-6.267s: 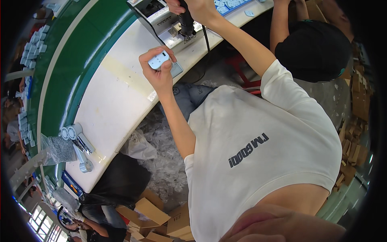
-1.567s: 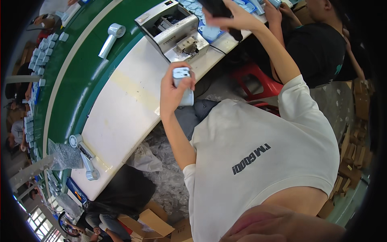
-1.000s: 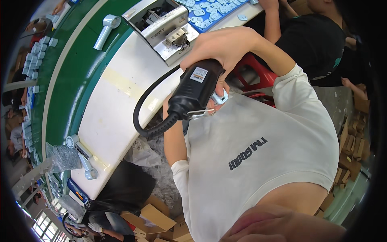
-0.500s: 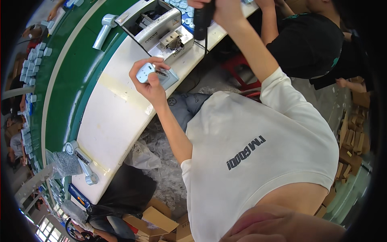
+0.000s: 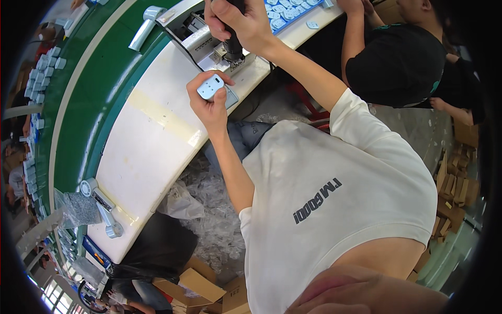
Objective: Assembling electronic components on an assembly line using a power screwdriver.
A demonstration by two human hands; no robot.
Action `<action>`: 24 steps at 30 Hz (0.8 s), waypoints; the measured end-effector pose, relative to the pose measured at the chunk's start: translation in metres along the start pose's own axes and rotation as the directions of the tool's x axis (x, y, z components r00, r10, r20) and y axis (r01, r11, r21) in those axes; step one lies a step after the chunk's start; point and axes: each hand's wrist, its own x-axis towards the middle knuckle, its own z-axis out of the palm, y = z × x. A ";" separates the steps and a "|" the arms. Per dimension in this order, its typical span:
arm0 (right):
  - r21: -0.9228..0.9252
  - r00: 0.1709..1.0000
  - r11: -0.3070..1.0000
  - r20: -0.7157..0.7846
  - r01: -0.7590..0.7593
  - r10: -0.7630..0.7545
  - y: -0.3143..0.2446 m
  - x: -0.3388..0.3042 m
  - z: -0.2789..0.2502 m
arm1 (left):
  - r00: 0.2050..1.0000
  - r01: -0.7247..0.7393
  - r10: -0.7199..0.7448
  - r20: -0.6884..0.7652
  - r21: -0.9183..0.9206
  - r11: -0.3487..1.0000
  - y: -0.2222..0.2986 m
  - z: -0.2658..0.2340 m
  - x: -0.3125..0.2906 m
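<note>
My left hand (image 5: 212, 111) is closed round a light-blue plastic housing (image 5: 210, 88), its flat face with small holes and a dark slot turned up. The rest of the housing is partly hidden by the fingers. My right hand (image 5: 250, 29) is wrapped round a black electric screwdriver (image 5: 233, 48), held upright just beyond the left hand. The screwdriver's lower end is at the front of a silver metal box-like machine (image 5: 201, 46) on the white table. Whether its tip touches the machine, I cannot tell.
A curved green conveyor (image 5: 78, 125) runs left of the white table (image 5: 151, 125). A light-blue fan-like part (image 5: 144, 29) lies by the machine; similar parts (image 5: 107, 209) lie nearer. A blue tray (image 5: 300, 15) holds several small plates. A person in black (image 5: 402, 63) sits to the right.
My right hand has brought the screwdriver down and left to the machine. My left hand, still holding the housing, has shifted slightly right, and the housing's face has turned more toward view.
</note>
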 end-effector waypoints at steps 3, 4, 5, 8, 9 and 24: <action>-0.019 0.999 0.999 0.011 -0.038 0.039 0.001 -0.007 -0.002 | 0.998 -0.064 0.064 -0.028 0.007 0.998 -0.003 0.001 0.003; -0.109 0.999 0.994 0.022 -0.032 0.034 -0.001 -0.009 -0.007 | 0.993 -0.104 0.104 -0.047 0.006 0.995 -0.003 0.002 0.003; -0.077 0.998 0.995 -0.023 -0.065 0.064 -0.010 -0.007 -0.007 | 0.993 -0.107 0.107 -0.046 0.004 0.994 -0.002 0.003 0.005; 0.107 0.996 0.992 -0.051 -0.065 0.071 -0.059 0.010 0.016 | 0.999 -0.041 0.041 -0.017 -0.023 0.999 0.006 0.003 0.002; 0.149 0.999 0.989 0.032 0.020 -0.025 -0.061 0.018 0.016 | 1.000 -0.027 0.027 0.000 -0.021 0.999 0.006 0.000 0.002; 0.167 0.944 0.973 0.263 0.157 -0.198 -0.058 0.043 0.068 | 0.996 0.093 -0.093 0.011 -0.183 0.979 0.004 -0.006 0.001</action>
